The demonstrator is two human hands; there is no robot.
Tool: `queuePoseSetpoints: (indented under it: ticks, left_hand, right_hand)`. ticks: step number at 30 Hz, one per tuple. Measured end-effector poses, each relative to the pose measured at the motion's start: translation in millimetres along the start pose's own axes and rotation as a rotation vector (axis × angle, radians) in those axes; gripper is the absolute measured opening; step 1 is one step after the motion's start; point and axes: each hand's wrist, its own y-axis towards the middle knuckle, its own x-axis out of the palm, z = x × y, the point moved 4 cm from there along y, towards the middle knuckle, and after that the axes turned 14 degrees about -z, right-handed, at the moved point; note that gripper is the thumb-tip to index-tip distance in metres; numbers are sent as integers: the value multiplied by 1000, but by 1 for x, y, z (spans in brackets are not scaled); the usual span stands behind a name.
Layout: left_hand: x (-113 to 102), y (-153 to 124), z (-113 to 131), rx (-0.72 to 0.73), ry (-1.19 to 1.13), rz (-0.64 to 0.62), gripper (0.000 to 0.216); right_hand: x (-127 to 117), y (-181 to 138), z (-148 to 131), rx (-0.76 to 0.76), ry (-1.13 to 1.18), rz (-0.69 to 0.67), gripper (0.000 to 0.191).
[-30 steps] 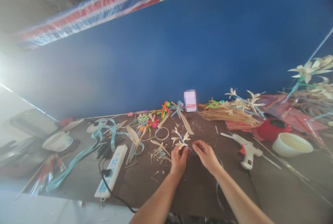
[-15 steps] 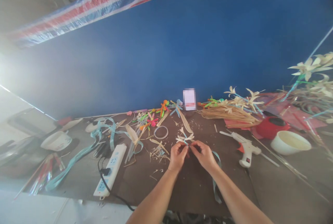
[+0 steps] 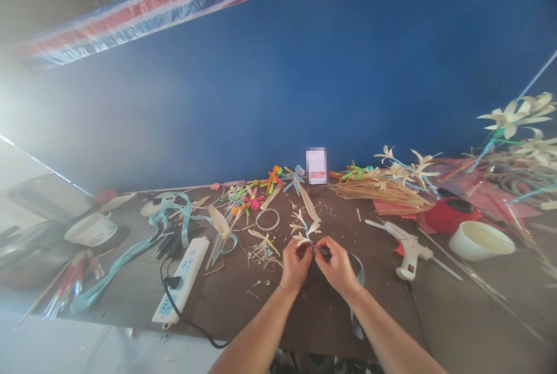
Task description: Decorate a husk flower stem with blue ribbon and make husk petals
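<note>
A small artificial flower spray point(image 3: 306, 227) with pale dried-husk petals and a light-blue wrapped stem stands up between my hands. My left hand point(image 3: 296, 262) is closed, thumb and forefinger pinching the lower stem. Close beside it, my right hand point(image 3: 336, 265) is pinched shut at the stem's bottom end. From behind the right hand a light-blue ribbon point(image 3: 358, 281) curves down under the wrist onto the table. My fingertips hide the exact spot where ribbon and stem meet.
Right of my hands lie a white glue gun point(image 3: 411, 249) and a cream bowl point(image 3: 481, 242). A power strip point(image 3: 181, 281) with a black cord is on the left. Ahead are a tape ring point(image 3: 267, 220), husk scraps point(image 3: 264, 252) and a husk bundle point(image 3: 378, 193).
The flower spray has turned and tilted, so its petals now spread up along the stem. Both hands stay pinched together at its base. The view has shifted slightly.
</note>
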Motion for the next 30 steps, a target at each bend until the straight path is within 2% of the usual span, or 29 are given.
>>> queuePoseSetpoints:
  ticks: [4,9,13,17,20,26,30]
  left_hand:
    - [-2,-3,8,13,97,33,6]
    - [-1,-2,13,26,107,8,7]
    - [-1,1,3,5,-4,-14,9]
    - [1,5,-16,-102,-176,-32,12]
    - [2,4,-20,-142,-225,-34,12]
    - [-7,-5,10,24,110,82,8]
    - [-4,-7,21,69,234,61,11]
  right_hand:
    - [2,-2,-1,-13,-9,-4,7]
    - [2,-2,1,-4,0,-19,7]
    - [2,-1,-1,-9,12,-37,6]
    - [2,-1,-2,-13,17,-58,8]
    - [2,-1,-1,-20,18,-51,8]
    - [5,0,1,-36,-8,-21,8]
    - [3,0,2,-29,10,-36,11]
